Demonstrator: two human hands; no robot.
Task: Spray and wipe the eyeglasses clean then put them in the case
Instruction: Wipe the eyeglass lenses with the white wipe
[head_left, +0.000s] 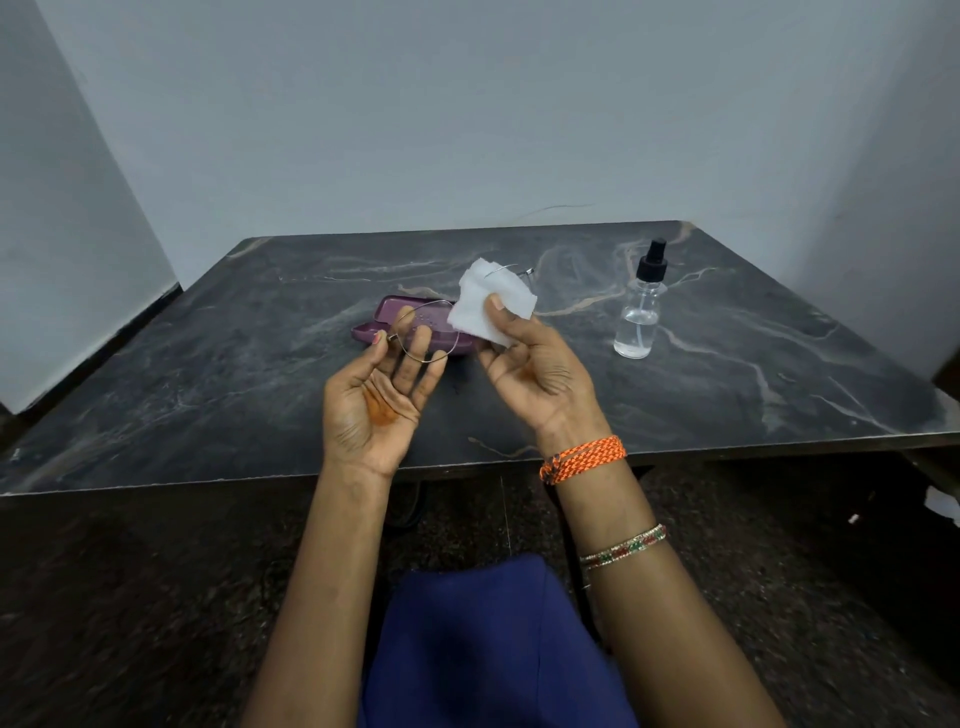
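Hands (374, 395) on eyeglasses (426, 332), cloth (488, 306)

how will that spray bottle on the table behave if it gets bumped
The spray bottle is tall and narrow, so it probably tips easily. It looks under half full, so likely light. Its round clear body would probably roll across the table.

From my remote seat I see a plain, bare room, likely a simple home or office corner. Pale blue-grey painted walls (467, 104) meet behind a dark marble-patterned table (260, 374), with a dark skirting strip (93, 353) at the left wall's foot and a speckled dark stone floor (156, 597) below.
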